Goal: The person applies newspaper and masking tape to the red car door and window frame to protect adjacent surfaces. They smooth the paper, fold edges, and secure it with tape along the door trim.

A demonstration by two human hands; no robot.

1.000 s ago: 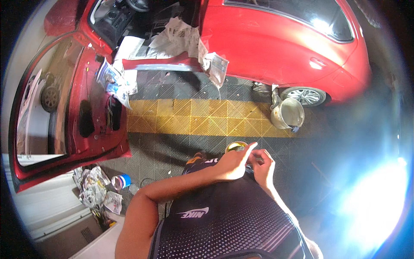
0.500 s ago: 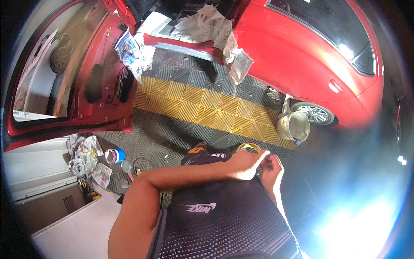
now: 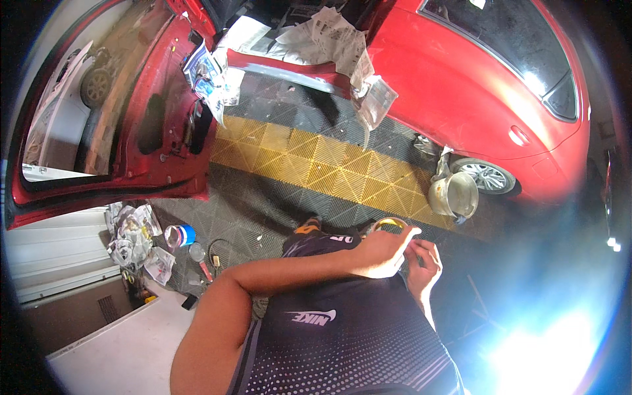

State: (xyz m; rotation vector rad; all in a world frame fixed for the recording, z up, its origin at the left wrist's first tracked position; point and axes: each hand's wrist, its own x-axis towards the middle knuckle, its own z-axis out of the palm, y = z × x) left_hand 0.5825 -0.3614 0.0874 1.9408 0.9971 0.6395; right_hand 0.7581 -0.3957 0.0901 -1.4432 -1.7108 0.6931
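In front of my torso, my left hand [image 3: 384, 255] is closed, its thumb stretched toward the right. Just beyond it shows the upper rim of a round, yellow-lined ring [image 3: 388, 222], like a roll of tape; the hand hides its lower part. My right hand [image 3: 424, 266] is close beside the left thumb, with fingers bent and pinched together. What lies between those fingertips is too small to make out.
A red car [image 3: 434, 72] stands ahead, its open door [image 3: 158, 171] at left. Newspaper [image 3: 329, 39] covers the sill. A metal bucket [image 3: 454, 196] is by the wheel. Crumpled newspaper [image 3: 131, 237], a blue-banded can [image 3: 183, 236] and a white surface [image 3: 131, 336] are at left. Bright light glares lower right.
The whole view has shifted slightly, so the car and floor items sit a little further right. My hands stay together in nearly the same pose, the right fingers slightly more bent.
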